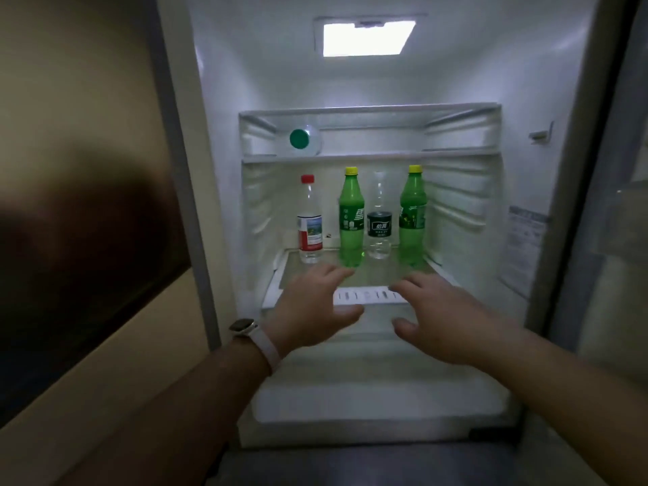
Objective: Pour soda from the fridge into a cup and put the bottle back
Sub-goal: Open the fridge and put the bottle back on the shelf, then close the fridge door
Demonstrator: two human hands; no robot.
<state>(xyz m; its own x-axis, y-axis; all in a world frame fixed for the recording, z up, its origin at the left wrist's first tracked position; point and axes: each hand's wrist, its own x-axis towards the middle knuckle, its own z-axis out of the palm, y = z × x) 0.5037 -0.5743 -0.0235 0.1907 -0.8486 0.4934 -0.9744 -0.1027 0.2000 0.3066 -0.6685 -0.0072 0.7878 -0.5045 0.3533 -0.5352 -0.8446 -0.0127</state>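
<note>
The fridge is open in front of me. On its glass shelf (378, 271) stand two green soda bottles with yellow caps, one left of centre (351, 219) and one to the right (413, 215). My left hand (315, 303), with a watch on the wrist, reaches in with fingers spread; its fingertips are just below the left soda bottle, not touching it. My right hand (445, 317) is also open, held in front of the shelf's edge below the right soda bottle. Both hands hold nothing. No cup is in view.
A clear water bottle with a red cap (309, 222) stands at the shelf's left. A clear bottle with a dark label (379, 222) stands between the sodas. On the upper shelf lies a bottle with a green cap (304, 139). The fridge door (610, 240) is open at right.
</note>
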